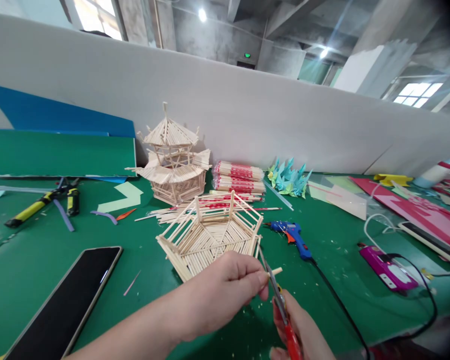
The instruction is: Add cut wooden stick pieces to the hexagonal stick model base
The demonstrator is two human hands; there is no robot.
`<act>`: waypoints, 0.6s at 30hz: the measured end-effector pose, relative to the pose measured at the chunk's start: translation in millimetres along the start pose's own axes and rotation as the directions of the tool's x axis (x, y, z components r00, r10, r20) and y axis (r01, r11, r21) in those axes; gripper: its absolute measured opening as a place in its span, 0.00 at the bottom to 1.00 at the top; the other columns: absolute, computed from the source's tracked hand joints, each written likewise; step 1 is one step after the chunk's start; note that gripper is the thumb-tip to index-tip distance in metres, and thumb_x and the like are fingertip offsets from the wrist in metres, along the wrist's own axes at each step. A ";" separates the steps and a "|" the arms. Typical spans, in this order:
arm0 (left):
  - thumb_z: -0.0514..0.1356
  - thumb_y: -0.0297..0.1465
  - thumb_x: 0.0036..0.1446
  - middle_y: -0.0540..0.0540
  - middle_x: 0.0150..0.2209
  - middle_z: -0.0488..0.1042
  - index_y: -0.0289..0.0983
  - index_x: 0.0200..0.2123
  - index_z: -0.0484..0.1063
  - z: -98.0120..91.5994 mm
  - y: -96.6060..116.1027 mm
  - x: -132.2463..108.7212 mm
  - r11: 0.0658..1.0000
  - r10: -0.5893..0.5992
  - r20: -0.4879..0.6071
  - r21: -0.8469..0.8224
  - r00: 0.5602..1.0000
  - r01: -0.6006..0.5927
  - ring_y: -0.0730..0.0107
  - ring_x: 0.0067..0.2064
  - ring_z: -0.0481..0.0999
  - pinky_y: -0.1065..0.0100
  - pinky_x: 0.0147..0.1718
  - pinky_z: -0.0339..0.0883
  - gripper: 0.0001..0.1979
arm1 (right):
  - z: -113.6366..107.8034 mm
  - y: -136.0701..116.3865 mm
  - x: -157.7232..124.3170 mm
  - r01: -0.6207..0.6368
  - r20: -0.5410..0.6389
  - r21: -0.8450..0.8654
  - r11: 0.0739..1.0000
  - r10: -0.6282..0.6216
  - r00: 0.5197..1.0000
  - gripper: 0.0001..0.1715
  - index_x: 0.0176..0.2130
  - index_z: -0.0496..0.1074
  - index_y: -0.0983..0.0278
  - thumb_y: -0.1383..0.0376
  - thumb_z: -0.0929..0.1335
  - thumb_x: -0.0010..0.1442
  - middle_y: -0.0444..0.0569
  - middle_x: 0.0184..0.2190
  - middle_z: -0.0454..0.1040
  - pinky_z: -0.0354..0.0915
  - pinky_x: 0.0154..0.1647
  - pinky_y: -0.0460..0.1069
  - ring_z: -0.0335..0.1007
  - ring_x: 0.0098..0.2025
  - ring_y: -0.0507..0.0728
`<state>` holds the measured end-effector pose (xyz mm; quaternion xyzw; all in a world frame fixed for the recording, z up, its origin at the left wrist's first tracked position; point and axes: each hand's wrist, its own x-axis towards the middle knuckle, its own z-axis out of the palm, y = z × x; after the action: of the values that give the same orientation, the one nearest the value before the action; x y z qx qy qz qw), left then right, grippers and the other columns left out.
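Note:
Pinched between thumb and finger of my left hand [228, 287] is a thin wooden stick [276, 271], its end poking out to the right. My right hand [302, 325] grips red-handled scissors [285, 312], whose blades point up and cross the stick close to my left fingertips. Just behind my hands rests a hexagonal basket-like frame of wooden sticks [217, 235], with a slatted floor and railed sides; my left hand covers part of its front. Farther back stands a tiered stick pavilion [172, 165] with slatted roofs.
A blue glue gun [292, 235] lies to the right, its black cable running toward the front edge. Wrapped stick bundles [238, 177] are stacked against the white partition [240, 105]. A phone [67, 300] lies at left, pliers [45, 202] beyond it, and a purple device [388, 267] at right.

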<state>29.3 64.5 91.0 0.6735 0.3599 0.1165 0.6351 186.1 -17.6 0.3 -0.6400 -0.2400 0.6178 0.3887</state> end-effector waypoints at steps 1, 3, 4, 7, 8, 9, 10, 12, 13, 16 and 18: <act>0.46 0.36 0.58 0.55 0.19 0.56 0.37 0.24 0.63 3.3 -1.5 0.2 0.994 0.039 -0.060 0.107 0.997 -0.032 0.76 0.21 0.53 0.73 0.20 0.48 0.15 | 0.1 1.9 3.2 -0.027 0.005 0.017 0.999 0.027 1.000 0.28 0.39 0.67 0.60 0.52 0.71 0.38 0.40 0.20 0.62 0.61 0.22 0.42 0.62 0.23 0.50; 0.43 0.33 0.60 0.53 0.21 0.60 0.37 0.23 0.62 10.3 -5.6 0.9 0.921 0.166 -0.172 0.378 0.971 -0.090 0.74 0.23 0.57 0.71 0.23 0.52 0.16 | -0.2 6.5 8.9 -0.090 0.019 0.047 0.995 0.090 0.996 0.26 0.35 0.67 0.60 0.44 0.66 0.44 0.41 0.19 0.62 0.62 0.21 0.44 0.62 0.21 0.50; 0.43 0.32 0.60 0.52 0.22 0.61 0.37 0.23 0.61 13.6 -8.0 1.3 0.847 0.241 -0.200 0.522 0.950 -0.105 0.73 0.24 0.58 0.70 0.24 0.53 0.15 | -0.8 9.1 10.8 -0.102 0.023 0.055 0.993 0.101 0.995 0.26 0.34 0.67 0.60 0.42 0.64 0.45 0.42 0.20 0.63 0.63 0.22 0.44 0.63 0.22 0.51; 0.43 0.26 0.57 0.49 0.21 0.65 0.36 0.25 0.63 20.2 -14.0 2.8 0.536 0.437 -0.151 0.836 0.887 -0.121 0.70 0.22 0.60 0.67 0.22 0.52 0.12 | -4.6 16.3 12.0 -0.021 0.022 0.055 0.998 0.019 1.000 0.29 0.36 0.67 0.59 0.43 0.68 0.40 0.45 0.29 0.68 0.65 0.26 0.45 0.67 0.27 0.53; 0.44 0.24 0.56 0.48 0.22 0.67 0.36 0.26 0.63 21.2 -15.3 3.1 0.450 0.479 -0.113 0.883 0.870 -0.133 0.70 0.21 0.60 0.67 0.22 0.53 0.11 | -5.9 17.9 11.3 0.002 0.017 0.055 0.998 -0.003 1.000 0.31 0.37 0.67 0.59 0.44 0.70 0.38 0.46 0.31 0.68 0.65 0.26 0.45 0.68 0.30 0.54; 0.45 0.23 0.55 0.48 0.22 0.68 0.36 0.26 0.63 21.9 -16.1 3.3 0.389 0.508 -0.081 0.910 0.857 -0.145 0.69 0.21 0.61 0.66 0.22 0.54 0.11 | -6.9 19.1 10.5 0.008 0.013 0.060 0.998 -0.009 1.000 0.31 0.37 0.67 0.59 0.45 0.71 0.37 0.47 0.32 0.68 0.65 0.27 0.45 0.69 0.31 0.54; 0.45 0.22 0.54 0.47 0.22 0.68 0.36 0.26 0.63 22.2 -16.5 3.3 0.350 0.530 -0.055 0.923 0.846 -0.159 0.69 0.20 0.62 0.66 0.22 0.54 0.10 | -7.3 19.7 10.0 -0.005 0.011 0.072 0.997 0.005 1.000 0.31 0.36 0.67 0.60 0.45 0.71 0.36 0.47 0.32 0.68 0.65 0.26 0.45 0.69 0.32 0.55; 0.46 0.22 0.53 0.47 0.22 0.69 0.36 0.25 0.63 22.7 -16.3 2.7 0.331 0.547 -0.043 0.928 0.836 -0.168 0.68 0.20 0.64 0.66 0.21 0.55 0.09 | -6.0 19.6 10.1 -0.066 0.012 0.123 0.990 0.065 0.998 0.29 0.32 0.68 0.61 0.43 0.70 0.38 0.46 0.27 0.68 0.65 0.23 0.45 0.68 0.28 0.54; 0.47 0.22 0.52 0.47 0.22 0.69 0.36 0.25 0.63 23.0 -15.9 2.1 0.344 0.543 -0.051 0.924 0.838 -0.166 0.68 0.20 0.64 0.66 0.21 0.56 0.09 | -4.5 19.0 10.7 -0.107 0.020 0.163 0.981 0.105 0.994 0.28 0.29 0.67 0.61 0.41 0.68 0.39 0.44 0.23 0.66 0.64 0.21 0.45 0.67 0.25 0.53; 0.47 0.22 0.52 0.48 0.21 0.69 0.36 0.25 0.62 24.5 -14.3 -0.4 0.397 0.517 -0.067 0.902 0.853 -0.170 0.68 0.20 0.66 0.68 0.20 0.56 0.08 | 1.7 16.4 13.5 -0.240 0.079 0.247 0.939 0.227 0.971 0.29 0.20 0.62 0.61 0.39 0.66 0.40 0.39 0.14 0.59 0.60 0.16 0.43 0.60 0.16 0.49; 0.48 0.23 0.53 0.48 0.20 0.69 0.37 0.25 0.62 25.5 -13.2 -2.1 0.415 0.509 -0.060 0.891 0.858 -0.184 0.68 0.20 0.66 0.68 0.20 0.56 0.08 | 5.1 14.2 14.5 -0.282 0.081 0.261 0.923 0.270 0.959 0.29 0.17 0.58 0.61 0.40 0.67 0.39 0.37 0.11 0.54 0.54 0.12 0.40 0.54 0.12 0.45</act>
<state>39.1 42.6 75.0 0.9288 0.3172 0.1601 0.1051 180.5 -13.4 -19.4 -0.5946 -0.0696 0.7071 0.3762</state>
